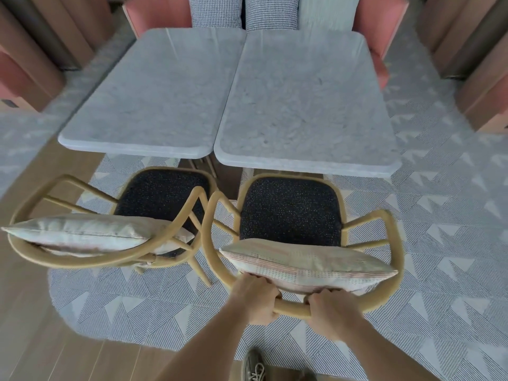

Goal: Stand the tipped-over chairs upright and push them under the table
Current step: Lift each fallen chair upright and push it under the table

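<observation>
1. A wood floor (27,325) shows at the far left.
2. The left chair (162,193) stands up on its legs. It has a yellow frame and a dark seat. It is turned a bit sideways, with its back to the left. The front of its seat is near the edge of the left table (154,100), and most of the seat sticks out.
3. A pale pillow (82,235) leans inside the back of this chair.
4. The left table has a gray stone top. It sits just beside the right table (305,105), which looks the same.
5. The arms of the two chairs come very close in the middle. It is hard to tell if they touch.
6. The left hand (257,299) is curled tight around the round back bar of the right chair (288,210).
7. A shoe (254,367) shows at the bottom, below the hands.
8. The right chair stands up too and faces the right table straight on. The front of its seat is at the table's edge, and the rest sticks out.
9. A striped pillow (308,265) leans in its back, just above the hands.
10. The right hand (328,312) grips the same bar, near the left hand.
11. Both chairs stand on a gray rug (439,243) with triangle shapes.
12. Pink seats (376,20) sit behind the tables.
</observation>
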### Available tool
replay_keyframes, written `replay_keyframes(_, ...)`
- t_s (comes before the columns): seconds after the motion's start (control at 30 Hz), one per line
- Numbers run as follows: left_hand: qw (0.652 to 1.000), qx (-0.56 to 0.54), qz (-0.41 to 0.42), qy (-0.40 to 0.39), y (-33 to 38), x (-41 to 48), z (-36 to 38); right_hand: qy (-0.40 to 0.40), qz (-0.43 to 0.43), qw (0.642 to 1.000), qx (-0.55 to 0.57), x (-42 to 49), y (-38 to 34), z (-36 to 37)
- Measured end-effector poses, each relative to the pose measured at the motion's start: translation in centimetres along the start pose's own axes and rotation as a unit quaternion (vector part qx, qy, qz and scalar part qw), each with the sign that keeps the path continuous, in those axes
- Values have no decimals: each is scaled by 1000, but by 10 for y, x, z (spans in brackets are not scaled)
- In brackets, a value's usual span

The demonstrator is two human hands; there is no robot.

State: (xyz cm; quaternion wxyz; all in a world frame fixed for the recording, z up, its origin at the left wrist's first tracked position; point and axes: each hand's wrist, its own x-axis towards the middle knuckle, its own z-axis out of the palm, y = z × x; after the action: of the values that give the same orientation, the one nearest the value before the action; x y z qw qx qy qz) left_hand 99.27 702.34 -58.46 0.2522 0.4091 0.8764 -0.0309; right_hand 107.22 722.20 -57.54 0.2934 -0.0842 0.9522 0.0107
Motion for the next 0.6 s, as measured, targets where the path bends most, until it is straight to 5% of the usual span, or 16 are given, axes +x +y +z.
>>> replay_keyframes(0.6,1000,6,-23,-3,5,16,-17,15,-12,1000,-3,14,24,-8)
